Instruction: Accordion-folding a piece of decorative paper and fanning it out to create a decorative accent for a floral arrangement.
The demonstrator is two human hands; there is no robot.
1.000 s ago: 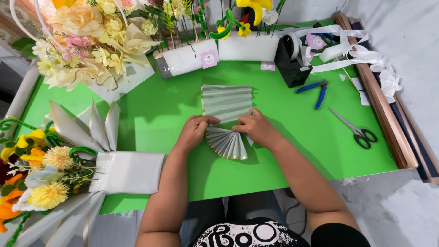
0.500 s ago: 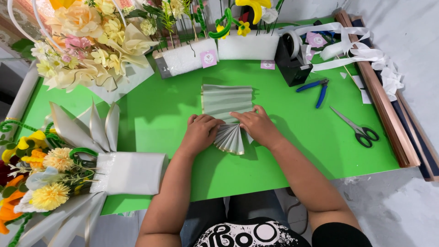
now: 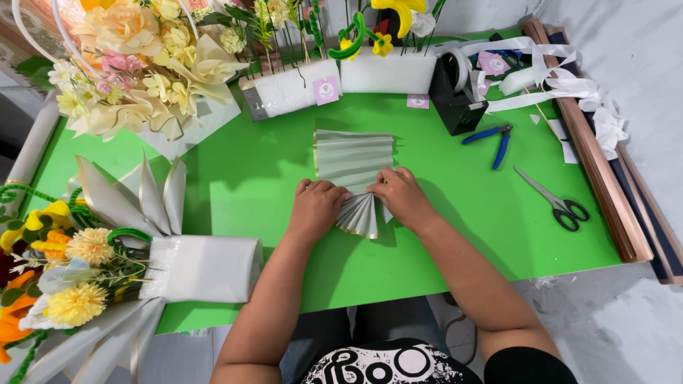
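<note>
Two bare hands meet at the middle of the green table (image 3: 455, 235), pressing on a pleated sheet of pale grey-green paper (image 3: 353, 158). Left hand (image 3: 316, 208) lies knuckles up with fingers curled down, pinching the paper's gathered waist; right hand (image 3: 400, 197) closes on the same spot from the other side, so the folds fan out both nearer and farther. Near left lies a bouquet of yellow flowers (image 3: 67, 274) in white wrapping. Farther right rest scissors (image 3: 557, 201) and blue pliers (image 3: 494, 138). Farthest off stand a black tape dispenser (image 3: 455, 92) and white foam blocks (image 3: 292, 89).
</note>
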